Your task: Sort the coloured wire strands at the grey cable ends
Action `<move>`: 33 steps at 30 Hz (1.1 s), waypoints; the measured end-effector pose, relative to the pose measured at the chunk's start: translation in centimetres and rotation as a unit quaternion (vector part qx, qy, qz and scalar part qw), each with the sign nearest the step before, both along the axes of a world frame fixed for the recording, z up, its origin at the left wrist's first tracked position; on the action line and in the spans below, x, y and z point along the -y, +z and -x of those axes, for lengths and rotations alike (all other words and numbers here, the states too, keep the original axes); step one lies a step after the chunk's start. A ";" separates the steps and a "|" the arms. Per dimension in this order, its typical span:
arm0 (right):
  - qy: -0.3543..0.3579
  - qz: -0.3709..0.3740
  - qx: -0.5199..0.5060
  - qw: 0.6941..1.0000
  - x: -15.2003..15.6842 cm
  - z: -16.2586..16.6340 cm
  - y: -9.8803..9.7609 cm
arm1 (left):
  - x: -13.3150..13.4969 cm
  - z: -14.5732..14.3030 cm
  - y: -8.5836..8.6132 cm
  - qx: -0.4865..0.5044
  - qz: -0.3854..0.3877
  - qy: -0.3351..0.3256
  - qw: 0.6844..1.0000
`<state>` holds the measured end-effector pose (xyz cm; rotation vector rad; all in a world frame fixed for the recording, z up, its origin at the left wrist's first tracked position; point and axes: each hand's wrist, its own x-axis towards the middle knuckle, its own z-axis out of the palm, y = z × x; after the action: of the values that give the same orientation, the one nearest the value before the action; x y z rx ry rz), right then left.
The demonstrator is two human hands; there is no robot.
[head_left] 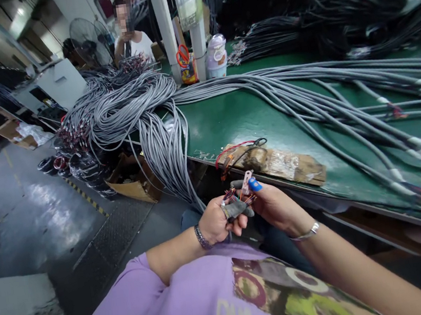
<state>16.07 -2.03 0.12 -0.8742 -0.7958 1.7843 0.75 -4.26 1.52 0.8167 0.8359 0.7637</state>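
My left hand (217, 222) is closed around the end of a grey cable (236, 208), with thin coloured wires (231, 194) fanning out of its tip. My right hand (274, 205) pinches a small pinkish connector piece (246, 182) at those wires; a blue cot covers one fingertip. Both hands sit close together just below the front edge of the green table (228, 119). A bracelet is on each wrist.
Long grey cable bundles (303, 93) run across the table and spill off its left end toward boxes on the floor. A taped cardboard strip (281, 161) with red and black wires lies at the table edge. Another person (130, 33) sits far back beside a fan.
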 end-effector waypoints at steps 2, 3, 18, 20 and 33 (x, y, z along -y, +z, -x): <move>-0.060 -0.043 0.044 0.996 0.0 0.3 0.0 | -0.2 -0.3 0.0 0.012 0.001 0.000 1.000; -0.097 -0.060 0.071 0.991 0.0 0.5 -0.1 | -0.3 -0.4 0.0 0.015 0.002 0.000 1.000; 0.050 0.029 -0.119 0.991 -1.1 0.9 -0.4 | -0.8 -1.5 -0.1 0.015 0.015 -0.003 1.000; 0.039 0.030 -0.125 0.991 -1.0 1.0 -0.3 | -0.8 -1.4 -0.2 0.009 0.017 -0.006 1.000; -0.048 0.038 -0.081 0.995 -0.7 0.4 0.1 | 1.1 -0.9 0.0 -0.033 -0.027 0.044 0.998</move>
<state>15.67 -1.33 0.25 -0.7922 -0.5755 1.7838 1.66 -5.32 1.56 0.8608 0.9195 0.8437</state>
